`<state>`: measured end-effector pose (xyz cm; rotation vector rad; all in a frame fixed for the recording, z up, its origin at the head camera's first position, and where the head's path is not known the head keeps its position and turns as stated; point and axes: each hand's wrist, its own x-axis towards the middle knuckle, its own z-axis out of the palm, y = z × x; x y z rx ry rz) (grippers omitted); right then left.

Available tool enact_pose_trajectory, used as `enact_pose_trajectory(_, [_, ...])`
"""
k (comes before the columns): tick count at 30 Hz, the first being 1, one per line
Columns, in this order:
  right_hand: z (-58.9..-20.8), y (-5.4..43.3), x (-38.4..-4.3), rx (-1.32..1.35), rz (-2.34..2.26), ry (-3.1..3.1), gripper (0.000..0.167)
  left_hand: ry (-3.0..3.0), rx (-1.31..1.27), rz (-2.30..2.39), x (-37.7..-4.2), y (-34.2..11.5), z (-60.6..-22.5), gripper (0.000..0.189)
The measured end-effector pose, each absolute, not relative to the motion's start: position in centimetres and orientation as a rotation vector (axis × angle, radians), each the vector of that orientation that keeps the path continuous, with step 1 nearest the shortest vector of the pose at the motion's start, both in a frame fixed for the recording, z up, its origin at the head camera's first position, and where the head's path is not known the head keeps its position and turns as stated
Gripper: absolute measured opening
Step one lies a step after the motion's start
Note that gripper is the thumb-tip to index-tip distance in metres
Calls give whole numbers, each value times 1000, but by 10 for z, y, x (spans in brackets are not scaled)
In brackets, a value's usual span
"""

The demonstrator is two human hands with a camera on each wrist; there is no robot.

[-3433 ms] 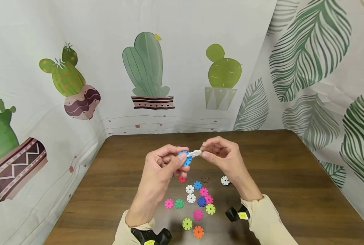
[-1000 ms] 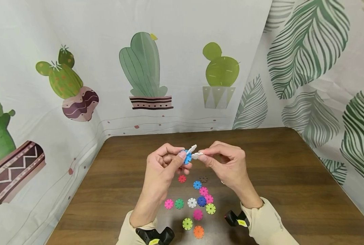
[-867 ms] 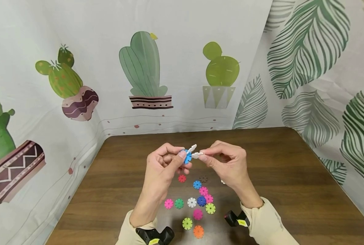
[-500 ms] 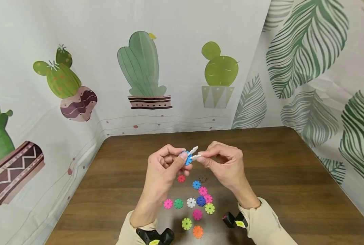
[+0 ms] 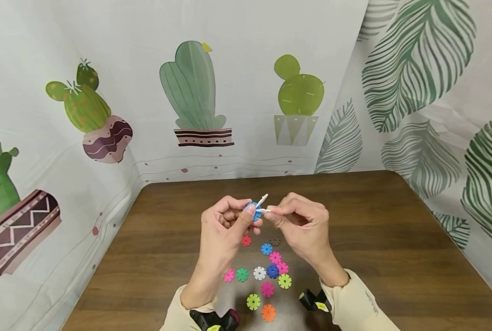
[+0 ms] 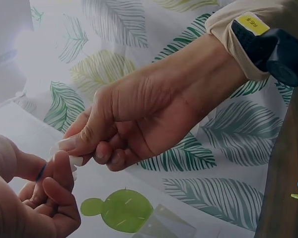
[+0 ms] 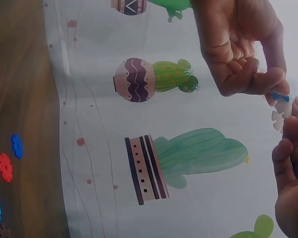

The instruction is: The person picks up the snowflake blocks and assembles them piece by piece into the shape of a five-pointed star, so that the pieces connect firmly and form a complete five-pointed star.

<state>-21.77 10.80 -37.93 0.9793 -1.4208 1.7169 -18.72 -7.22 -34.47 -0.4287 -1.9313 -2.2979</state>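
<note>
In the head view my left hand (image 5: 223, 230) pinches a blue notched disc (image 5: 257, 216) between thumb and fingers, raised over the table. One white notched disc (image 5: 262, 199) sticks out of the blue disc's upper side, seen nearly edge-on. My right hand (image 5: 305, 225) pinches a second white disc by its outer edge, and its inner edge meets the blue disc's right side. The right wrist view shows a white disc (image 7: 277, 120) between both hands' fingertips, with a sliver of blue above it. Fingers hide most of the discs in the left wrist view.
Loose notched discs lie flat on the brown table (image 5: 146, 257) below the hands, among them a white disc (image 5: 259, 273), a green disc (image 5: 242, 275) and an orange disc (image 5: 268, 312). A patterned cloth (image 5: 246, 92) hangs behind the table.
Since the oldest frame, the right hand has picked up a second white disc and brought it to the blue one. Fewer white discs show on the table. Lately both white discs have turned more edge-on.
</note>
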Motion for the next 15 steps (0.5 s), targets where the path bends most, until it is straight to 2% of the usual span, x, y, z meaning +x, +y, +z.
enact_pose_trajectory(15, [-374,112,-219,930,1767,-1430,14,-1954,-386,-2209,-184,-69,-344,18])
